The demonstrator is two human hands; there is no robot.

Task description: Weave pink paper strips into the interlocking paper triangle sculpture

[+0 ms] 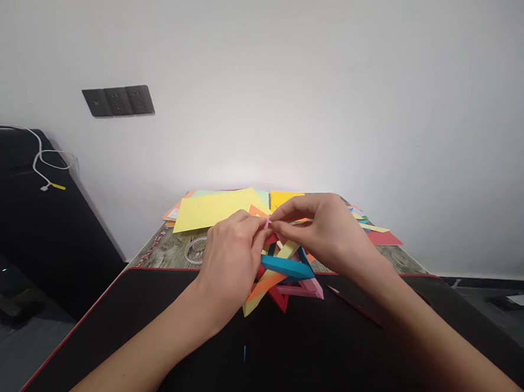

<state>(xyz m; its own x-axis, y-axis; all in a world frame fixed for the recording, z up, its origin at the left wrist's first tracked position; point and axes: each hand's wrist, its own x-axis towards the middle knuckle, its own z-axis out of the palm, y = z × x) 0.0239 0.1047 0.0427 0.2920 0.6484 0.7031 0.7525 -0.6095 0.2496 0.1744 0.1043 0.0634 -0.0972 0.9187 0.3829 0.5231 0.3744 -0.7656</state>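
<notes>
Between my hands is a star-like model of interlocked folded paper strips (288, 267) in teal, red, pink, orange and pale yellow. My left hand (236, 253) grips it from the left, thumb and forefinger closed at its upper tip. From the upper right, my right hand (326, 226) pinches a small pink paper end at the same tip, its fingertips nearly touching the left ones. Part of the model's left side is hidden behind my left hand. Its lower points hang over the black mat (287, 357).
Yellow paper sheets (212, 208) lie at the back of the table, and a roll of tape (193, 250) stands left of my left hand. Coloured scraps and red paper (386, 238) are at the back right. A pencil (355, 306) and a teal sliver (244, 353) lie on the mat.
</notes>
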